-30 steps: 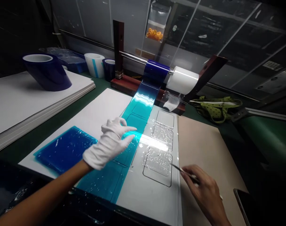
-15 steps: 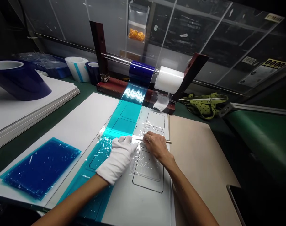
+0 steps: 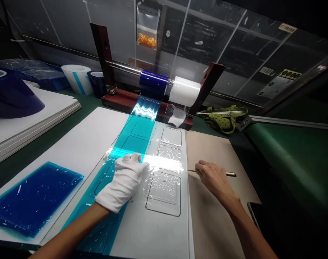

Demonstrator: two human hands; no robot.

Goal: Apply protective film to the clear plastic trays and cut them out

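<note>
Glare on the template [image 3: 164, 233] hides film beneath the flat left hand [image 3: 123, 181]; right hand [image 3: 212, 180] pinches tweezers [image 3: 230, 174].

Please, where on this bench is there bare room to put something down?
The white sheet is bare between the blue film strip and the stacked boards. The brown board is bare beyond the right hand. The template by the left hand is crowded.

A factory workstation is shown: film rolls [image 3: 166, 86] are mounted on a dispenser rod, a cutting template [image 3: 164, 216] is laid out, and acrylic shielding [image 3: 220, 46] is fitted behind.
</note>
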